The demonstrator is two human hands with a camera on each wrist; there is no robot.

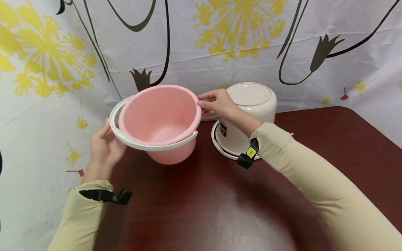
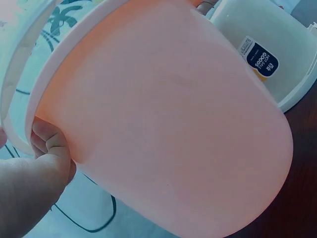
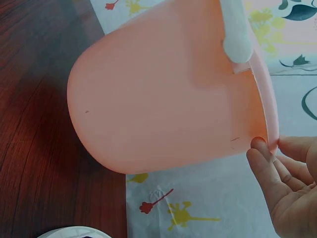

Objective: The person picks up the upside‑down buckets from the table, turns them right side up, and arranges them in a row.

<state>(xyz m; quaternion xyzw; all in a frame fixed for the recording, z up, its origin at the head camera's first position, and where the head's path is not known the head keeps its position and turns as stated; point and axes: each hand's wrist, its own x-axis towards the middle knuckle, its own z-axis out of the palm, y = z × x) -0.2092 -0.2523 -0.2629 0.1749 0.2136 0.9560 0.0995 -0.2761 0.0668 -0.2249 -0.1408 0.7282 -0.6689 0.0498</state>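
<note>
We find the left hand (image 1: 106, 148) and right hand (image 1: 221, 103), fingers (image 3: 294, 148) pinching the rim (image 1: 199, 116) of a tilted pink bucket (image 1: 161, 118); a white bucket (image 1: 262, 111) stands upturned near it.

**White bucket upside down on a dark tabletop**

The tabletop (image 1: 176, 209) is a deep reddish brown with a streaked wood grain and a glossy finish; a pale patch of reflected light shows toward its near side, and its far right corner is rounded. Near the back edge stands a white bucket (image 1: 251, 99), inverted, its base facing up and its mouth down. Its white handle (image 1: 221, 149) curves around the mouth at tabletop level, a dark gap between them. A dark label (image 1: 223, 129) with pale lettering marks the bucket's side.
</note>
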